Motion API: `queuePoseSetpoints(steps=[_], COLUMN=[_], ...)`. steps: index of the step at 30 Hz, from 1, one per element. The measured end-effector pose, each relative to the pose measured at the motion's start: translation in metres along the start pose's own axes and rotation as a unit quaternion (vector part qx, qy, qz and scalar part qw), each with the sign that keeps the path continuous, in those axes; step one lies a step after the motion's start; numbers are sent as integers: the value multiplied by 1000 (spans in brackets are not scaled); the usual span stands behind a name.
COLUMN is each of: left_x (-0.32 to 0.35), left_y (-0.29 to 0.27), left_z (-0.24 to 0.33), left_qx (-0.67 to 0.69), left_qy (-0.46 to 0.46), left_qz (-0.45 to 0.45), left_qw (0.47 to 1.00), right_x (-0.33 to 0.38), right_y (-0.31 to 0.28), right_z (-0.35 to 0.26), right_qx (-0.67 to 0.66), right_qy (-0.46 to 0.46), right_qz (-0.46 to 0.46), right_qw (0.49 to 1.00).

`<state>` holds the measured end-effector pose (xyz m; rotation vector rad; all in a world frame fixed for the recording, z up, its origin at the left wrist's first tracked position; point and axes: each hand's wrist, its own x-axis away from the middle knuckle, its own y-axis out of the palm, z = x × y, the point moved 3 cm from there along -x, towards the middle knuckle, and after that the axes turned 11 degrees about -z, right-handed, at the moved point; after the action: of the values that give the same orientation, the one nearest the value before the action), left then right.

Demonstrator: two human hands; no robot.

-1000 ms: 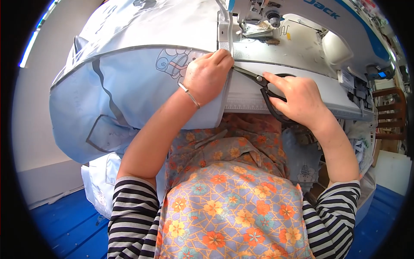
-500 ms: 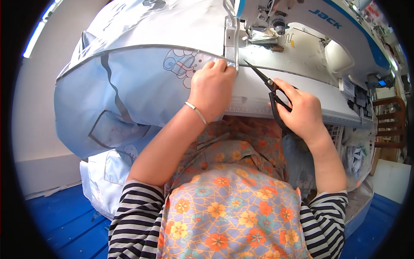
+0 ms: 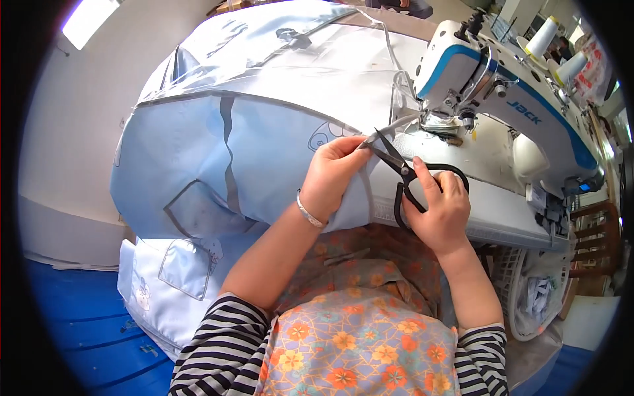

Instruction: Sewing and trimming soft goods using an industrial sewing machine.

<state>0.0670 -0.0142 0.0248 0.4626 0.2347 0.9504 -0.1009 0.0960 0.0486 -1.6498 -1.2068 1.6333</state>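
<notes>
sleeves: both arms wear long sleeves in black and white horizontal stripes, pushed up to about the elbow, one at 7 o'clock and one at 5 o'clock of the picture; the forearms below them are bare.
apron: a bib-like front panel at 6 o'clock, printed with orange and yellow flowers on a pale blue and peach ground crossed by a fine orange lattice; it runs on over the lap.
wrist: a thin silver bangle (image 3: 309, 211) circles the wrist of the left hand (image 3: 333, 173).
right hand (image 3: 441, 210): no ring, watch or band visible.
</notes>
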Motion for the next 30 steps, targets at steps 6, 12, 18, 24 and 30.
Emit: queuePoseSetpoints(steps=[6, 12, 18, 24, 30], left_x=[3, 4, 16, 103, 190], left_y=[1, 3, 9, -57, -244], left_z=[-3, -5, 6, 93, 204], left_qx=[24, -49, -118, -786, -748], left_qy=[9, 59, 21, 280, 113], left_qz=[-17, 7, -30, 192, 490], left_qw=[1000, 997, 992, 517, 434], right_x=[-3, 8, 47, 89, 77], right_y=[-5, -9, -30, -75, -43], right_z=[-7, -5, 36, 123, 72], right_qx=[29, 2, -73, 34, -50], right_qy=[19, 17, 127, 331, 27], right_qz=[-9, -25, 29, -67, -37], right_qw=[999, 1000, 989, 940, 998])
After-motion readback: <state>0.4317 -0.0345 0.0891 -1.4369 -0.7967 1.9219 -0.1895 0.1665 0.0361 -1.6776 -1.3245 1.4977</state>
